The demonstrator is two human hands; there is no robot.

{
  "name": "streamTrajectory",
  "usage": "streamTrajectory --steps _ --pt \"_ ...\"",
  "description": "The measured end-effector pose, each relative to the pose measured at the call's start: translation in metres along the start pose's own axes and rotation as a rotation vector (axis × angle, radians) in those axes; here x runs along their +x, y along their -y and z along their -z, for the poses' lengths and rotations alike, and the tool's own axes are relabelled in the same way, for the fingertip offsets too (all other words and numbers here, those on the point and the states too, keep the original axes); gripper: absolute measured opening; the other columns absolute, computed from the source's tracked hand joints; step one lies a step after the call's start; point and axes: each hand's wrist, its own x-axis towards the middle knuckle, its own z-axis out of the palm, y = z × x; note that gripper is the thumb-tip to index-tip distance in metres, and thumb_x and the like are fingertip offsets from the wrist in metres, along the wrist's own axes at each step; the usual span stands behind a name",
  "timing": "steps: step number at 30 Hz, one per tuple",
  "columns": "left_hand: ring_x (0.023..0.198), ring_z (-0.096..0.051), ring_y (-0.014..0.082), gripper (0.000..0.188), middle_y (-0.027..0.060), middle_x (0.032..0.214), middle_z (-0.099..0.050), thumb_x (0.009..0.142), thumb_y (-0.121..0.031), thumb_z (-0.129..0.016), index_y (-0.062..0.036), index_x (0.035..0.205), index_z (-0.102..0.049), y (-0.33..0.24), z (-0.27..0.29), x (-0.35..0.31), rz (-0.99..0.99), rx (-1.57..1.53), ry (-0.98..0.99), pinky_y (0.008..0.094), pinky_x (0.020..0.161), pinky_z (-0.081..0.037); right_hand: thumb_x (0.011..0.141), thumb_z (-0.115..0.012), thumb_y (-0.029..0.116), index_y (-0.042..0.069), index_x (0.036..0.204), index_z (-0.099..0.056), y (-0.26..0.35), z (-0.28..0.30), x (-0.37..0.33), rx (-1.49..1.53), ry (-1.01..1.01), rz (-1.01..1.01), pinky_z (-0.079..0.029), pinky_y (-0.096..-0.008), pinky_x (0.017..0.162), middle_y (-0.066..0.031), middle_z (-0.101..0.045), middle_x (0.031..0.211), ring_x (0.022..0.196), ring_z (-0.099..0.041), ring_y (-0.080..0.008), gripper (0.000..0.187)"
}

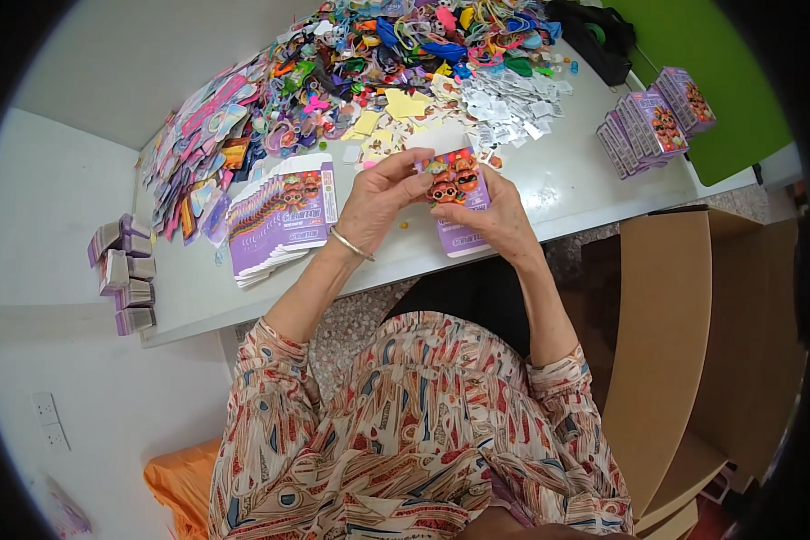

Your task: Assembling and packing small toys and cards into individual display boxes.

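Over the front of the table I hold a purple cardboard box (463, 238) with a colourful cartoon picture and a white flap at its top. My left hand (382, 195) is closed on its upper left side, thumb and fingers pinching near the flap. The right side is gripped by my right hand (504, 219), its thumb lying across the front. Whether the box is still flat or opened out is hard to tell. Left of my left hand, a fanned stack of flat purple boxes (279, 222) lies on the table.
Small colourful trinkets (396, 40) heap along the back of the table (562, 184), beside silvery packets (513, 106), yellow paper pieces (406, 103) and pink bags (198, 135). Filled-out boxes (643, 130) stand at right; more boxes (121, 274) are at the left edge. A large brown carton (661, 333) stands at right.
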Motion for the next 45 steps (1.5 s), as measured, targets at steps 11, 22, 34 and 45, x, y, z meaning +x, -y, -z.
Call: streamTrajectory --steps 11,22,34,45 --pt "0.105 -0.060 0.0129 0.069 0.0093 0.132 -0.053 0.083 -0.005 -0.071 -0.0068 0.143 -0.038 -0.036 -0.007 -0.002 -0.027 0.295 0.359 0.0279 0.085 -0.054 0.071 -0.083 0.014 0.002 0.114 -0.059 0.005 0.017 -0.010 0.140 0.286 -0.150 -0.051 -0.0256 0.079 -0.0038 -0.068 0.098 0.086 -0.063 -0.0092 0.051" --pt "0.116 -0.053 0.0147 0.072 0.0115 0.140 -0.044 0.082 -0.014 -0.075 -0.0073 0.143 -0.037 -0.011 -0.005 -0.010 0.148 0.550 0.397 0.0300 0.088 -0.051 0.069 -0.084 0.013 0.002 0.118 -0.058 -0.003 0.018 -0.016 0.162 0.319 -0.135 -0.050 -0.0265 0.081 -0.0041 -0.067 0.101 0.088 -0.062 -0.0102 0.056" --pt "0.137 -0.034 0.0330 0.067 0.0204 0.145 -0.037 0.079 -0.023 -0.075 -0.0090 0.138 -0.046 -0.001 -0.012 -0.006 -0.333 0.897 0.260 0.0412 0.105 -0.037 0.071 -0.083 0.013 0.002 0.120 -0.057 -0.009 0.025 -0.019 0.097 0.314 -0.182 -0.050 -0.0260 0.080 -0.0034 -0.066 0.101 0.087 -0.061 -0.0093 0.057" --pt "0.105 -0.062 0.0292 0.038 0.0182 0.116 -0.063 0.091 -0.011 -0.060 0.0036 0.125 -0.055 -0.002 -0.036 -0.020 -0.528 0.847 0.147 0.0346 0.092 -0.048 0.068 -0.085 0.012 0.003 0.118 -0.058 -0.009 0.025 -0.026 0.166 0.275 -0.242 -0.050 -0.0256 0.082 -0.0020 -0.066 0.101 0.088 -0.060 -0.0089 0.058"
